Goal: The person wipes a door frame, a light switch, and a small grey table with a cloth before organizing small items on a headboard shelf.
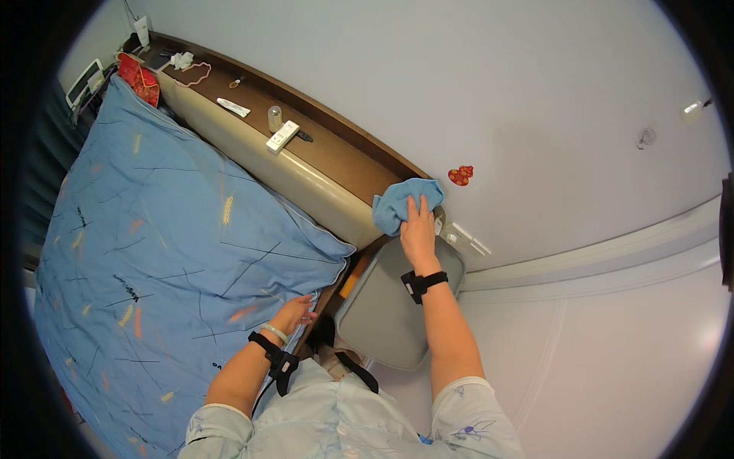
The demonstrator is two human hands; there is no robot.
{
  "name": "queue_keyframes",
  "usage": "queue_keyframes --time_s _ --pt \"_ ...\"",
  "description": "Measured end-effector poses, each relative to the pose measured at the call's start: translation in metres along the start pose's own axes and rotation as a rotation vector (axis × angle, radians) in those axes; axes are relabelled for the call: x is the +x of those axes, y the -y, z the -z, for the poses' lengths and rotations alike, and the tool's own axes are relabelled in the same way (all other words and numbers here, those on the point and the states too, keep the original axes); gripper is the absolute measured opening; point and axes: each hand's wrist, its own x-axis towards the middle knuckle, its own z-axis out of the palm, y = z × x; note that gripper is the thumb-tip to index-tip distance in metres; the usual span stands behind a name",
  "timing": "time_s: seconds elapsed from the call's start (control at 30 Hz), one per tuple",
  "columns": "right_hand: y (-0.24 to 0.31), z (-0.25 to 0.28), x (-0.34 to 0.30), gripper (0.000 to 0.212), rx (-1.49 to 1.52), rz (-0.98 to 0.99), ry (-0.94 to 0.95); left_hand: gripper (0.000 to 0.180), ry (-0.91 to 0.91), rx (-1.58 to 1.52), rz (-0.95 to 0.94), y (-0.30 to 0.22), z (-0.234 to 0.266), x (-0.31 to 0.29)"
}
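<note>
My right hand [418,233] reaches forward and presses on a blue cloth [391,208], its fingers stretched out over the fabric. The cloth lies bunched on the near right end of the brown headboard shelf [336,170], close to the wall. Lower and to the left, my left hand [296,312] hovers at or rests on the edge of the blue patterned bedding [191,252]; whether it touches is hard to tell. Its fingers are apart and nothing is in them. Black bands with small devices circle both wrists.
On the shelf are a white power strip [283,137], a clear glass jar [275,118], a white tube [233,107] and crumpled tissue [182,60]. Under my right arm stands a grey rounded panel or bin lid [394,306]. A wall socket [468,239] is beside the cloth.
</note>
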Motion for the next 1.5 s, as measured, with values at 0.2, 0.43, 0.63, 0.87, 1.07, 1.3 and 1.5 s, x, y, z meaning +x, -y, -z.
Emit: queue_keyframes --time_s 0.2,0.43,0.63,0.87,1.07,1.3,1.5 --pt "-0.009 -0.013 0.068 0.051 -0.206 -0.120 0.175 0.056 -0.008 -0.078 -0.043 0.000 0.000 0.008" --pt "0.017 -0.043 0.068 0.047 -0.448 0.159 0.167 0.054 -0.036 -0.060 -0.037 -0.004 -0.020 0.014" --pt "0.041 -0.051 0.034 0.062 0.013 0.055 0.311 0.054 -0.044 -0.084 -0.053 -0.017 -0.027 0.009" --pt "0.064 -0.069 0.036 0.070 -0.088 0.085 0.312 0.049 -0.133 -0.042 -0.056 -0.012 -0.014 -0.002" --pt "0.113 -0.108 0.079 0.070 -0.067 0.180 0.292 0.048 -0.157 -0.058 -0.008 -0.008 -0.011 -0.018" --pt "0.166 -0.126 0.125 0.071 0.021 0.300 0.302 0.049 -0.179 -0.134 -0.007 0.015 0.019 -0.026" --pt "0.118 -0.104 0.101 0.069 0.014 0.134 0.265 0.047 -0.179 -0.156 -0.001 0.024 0.053 -0.023"
